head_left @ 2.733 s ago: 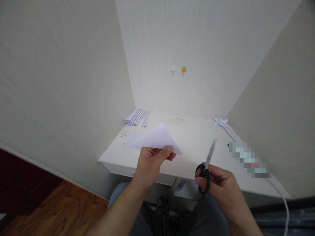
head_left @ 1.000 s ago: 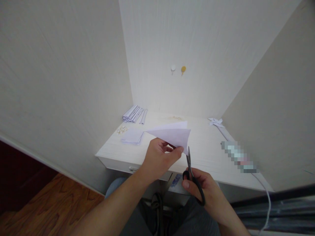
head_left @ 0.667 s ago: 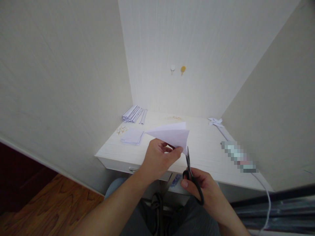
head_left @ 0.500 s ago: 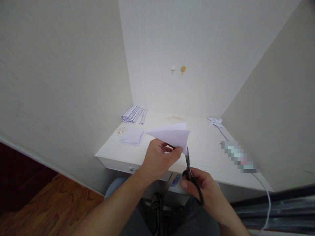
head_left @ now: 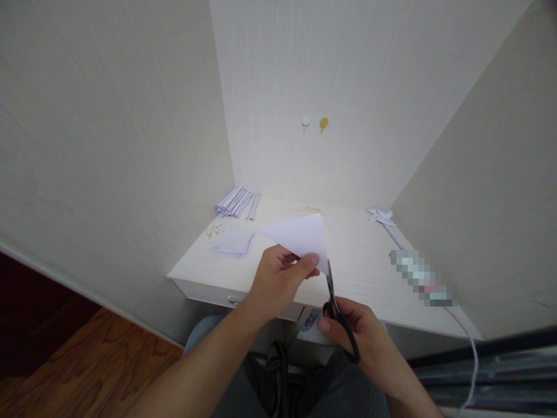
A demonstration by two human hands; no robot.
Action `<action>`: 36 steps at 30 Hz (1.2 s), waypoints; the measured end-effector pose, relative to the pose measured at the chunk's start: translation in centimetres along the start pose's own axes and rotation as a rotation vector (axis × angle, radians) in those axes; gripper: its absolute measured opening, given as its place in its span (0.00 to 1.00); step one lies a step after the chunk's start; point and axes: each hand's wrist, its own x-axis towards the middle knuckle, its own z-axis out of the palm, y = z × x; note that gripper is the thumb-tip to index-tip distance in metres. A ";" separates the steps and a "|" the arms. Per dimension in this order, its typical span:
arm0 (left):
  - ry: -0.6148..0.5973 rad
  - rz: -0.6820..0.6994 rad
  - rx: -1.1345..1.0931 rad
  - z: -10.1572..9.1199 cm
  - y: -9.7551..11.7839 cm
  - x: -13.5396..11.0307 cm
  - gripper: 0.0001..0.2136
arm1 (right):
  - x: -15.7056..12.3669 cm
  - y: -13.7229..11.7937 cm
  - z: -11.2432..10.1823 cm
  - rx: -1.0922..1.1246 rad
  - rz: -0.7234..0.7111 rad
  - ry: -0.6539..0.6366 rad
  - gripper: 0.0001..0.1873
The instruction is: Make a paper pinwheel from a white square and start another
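Note:
My left hand (head_left: 281,283) pinches a folded white paper triangle (head_left: 299,234) above the front of a small white table (head_left: 369,273). My right hand (head_left: 359,334) grips black-handled scissors (head_left: 337,313) through the loops. The blades point up and their tip meets the paper's lower right corner, beside my left thumb.
On the table lie a bundle of folded paper strips (head_left: 237,203) at the back left, a flat folded sheet (head_left: 235,242), small beads (head_left: 214,230), a paper pinwheel (head_left: 381,217) at the back right and a white cable (head_left: 472,348). Walls close in on three sides. Two hooks (head_left: 315,122) hang ahead.
My left hand turned the paper so its corner faces the scissors. My right hand carried the scissors leftward until the blades reached the paper; the right edge of the triangle now looks narrower.

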 end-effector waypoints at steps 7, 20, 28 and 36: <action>0.002 0.013 0.147 -0.2 0.3 0.1 0.12 | -0.1 0.0 -0.1 -0.011 0.003 -0.007 0.25; -0.023 -0.005 0.171 -0.2 0.5 -0.1 0.15 | 0.1 0.3 -0.1 -0.046 0.014 0.021 0.24; -0.032 -0.008 0.129 -0.1 0.4 -0.1 0.15 | 0.1 1.0 -0.1 -0.056 0.003 0.057 0.23; -0.017 -0.035 0.050 -0.1 0.2 -0.2 0.15 | 0.1 0.7 0.1 -0.095 -0.004 0.102 0.24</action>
